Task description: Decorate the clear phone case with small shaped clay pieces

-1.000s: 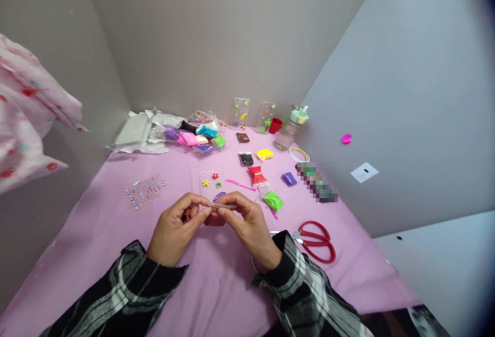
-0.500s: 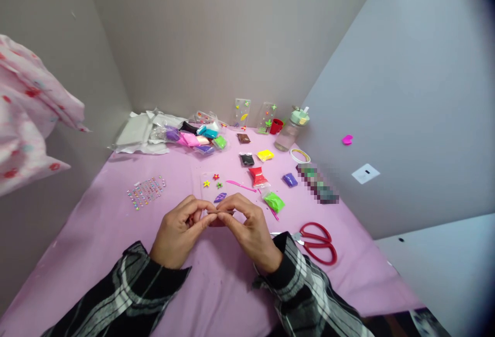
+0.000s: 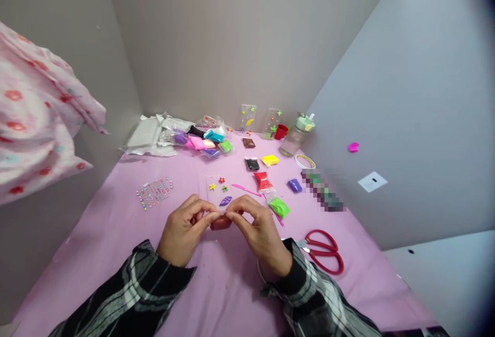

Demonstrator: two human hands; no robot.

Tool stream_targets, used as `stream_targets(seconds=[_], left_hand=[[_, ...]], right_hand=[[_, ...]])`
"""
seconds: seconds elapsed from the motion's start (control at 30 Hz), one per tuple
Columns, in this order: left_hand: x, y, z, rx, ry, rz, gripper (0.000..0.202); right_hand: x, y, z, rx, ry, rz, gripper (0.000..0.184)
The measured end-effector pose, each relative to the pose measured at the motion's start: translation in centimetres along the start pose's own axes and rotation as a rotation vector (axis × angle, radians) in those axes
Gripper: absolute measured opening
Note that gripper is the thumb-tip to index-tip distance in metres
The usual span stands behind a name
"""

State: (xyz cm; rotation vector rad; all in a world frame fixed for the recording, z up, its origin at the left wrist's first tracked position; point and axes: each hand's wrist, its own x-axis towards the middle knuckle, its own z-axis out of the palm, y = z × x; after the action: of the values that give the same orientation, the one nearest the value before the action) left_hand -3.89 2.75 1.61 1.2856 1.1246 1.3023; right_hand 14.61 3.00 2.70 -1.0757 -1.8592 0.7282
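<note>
My left hand (image 3: 185,228) and my right hand (image 3: 253,231) both pinch the top edge of a small brown clay packet (image 3: 221,222). Thumbs and forefingers are closed on it from either side, partly covering it. Just beyond my fingers lies a clear phone case (image 3: 214,197) bearing small flowers and a purple leaf (image 3: 226,201). To the right of it are a pink modelling knife (image 3: 246,190), a green clay packet (image 3: 279,207) and a red clay packet (image 3: 263,181).
Red-handled scissors (image 3: 325,252) lie beside my right sleeve. A sheet of stick-on gems (image 3: 154,193) is at left. Farther back are a heap of clay packets (image 3: 209,141), two upright decorated cases (image 3: 248,118), a bottle (image 3: 296,138) and a tape roll (image 3: 305,161).
My fingertips have moved slightly apart along the packet's top edge, and more of its brown face shows. The whole view has shifted a little.
</note>
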Motion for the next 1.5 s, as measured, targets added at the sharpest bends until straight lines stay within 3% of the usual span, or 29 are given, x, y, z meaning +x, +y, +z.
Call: stream_targets(seconds=[0.17, 0.33, 0.43, 0.53, 0.7, 0.8, 0.97, 1.17, 1.37, 1.5], left_hand=[[0.6, -0.5, -0.2, -0.276, 0.075, -0.158, 0.02], [1.3, -0.8, -0.5, -0.544, 0.059, -0.294, 0.033], [1.4, -0.5, -0.6, -0.608, 0.046, -0.323, 0.039], [1.3, -0.3, -0.8, -0.635, 0.07, -0.328, 0.038], [1.0, -0.2, -0.8, -0.633, 0.016, -0.337, 0.036], [0.7, -0.2, -0.4, -0.625, -0.035, -0.341, 0.034], [0.5, -0.4, 0.3, -0.6, -0.101, -0.356, 0.042], [0.6, -0.6, 0.4, -0.569, -0.092, -0.407, 0.047], [0.6, -0.4, 0.6, -0.51, -0.117, -0.361, 0.042], [0.6, -0.2, 0.6, -0.515, -0.134, -0.378, 0.056]], right_hand=[[4.9, -0.7, -1.3, -0.099, -0.139, 0.005, 0.011], [14.2, 0.0, -1.9, -0.162, 0.06, -0.068, 0.015], [16.4, -0.1, -1.7, -0.147, 0.124, -0.091, 0.03], [13.2, -1.1, -1.2, -0.084, 0.051, -0.176, 0.028], [3.5, -2.1, -0.6, -0.026, -0.068, -0.209, 0.022], [0.7, -1.4, -0.2, 0.018, -0.041, -0.198, 0.021], [0.8, 0.2, 0.6, 0.161, 0.018, -0.075, 0.016], [0.7, 1.0, 0.4, 0.161, 0.024, -0.033, 0.015], [0.4, 1.0, 0.6, 0.175, 0.061, -0.018, 0.015], [0.3, 1.0, 0.7, 0.208, 0.072, -0.021, 0.015]])
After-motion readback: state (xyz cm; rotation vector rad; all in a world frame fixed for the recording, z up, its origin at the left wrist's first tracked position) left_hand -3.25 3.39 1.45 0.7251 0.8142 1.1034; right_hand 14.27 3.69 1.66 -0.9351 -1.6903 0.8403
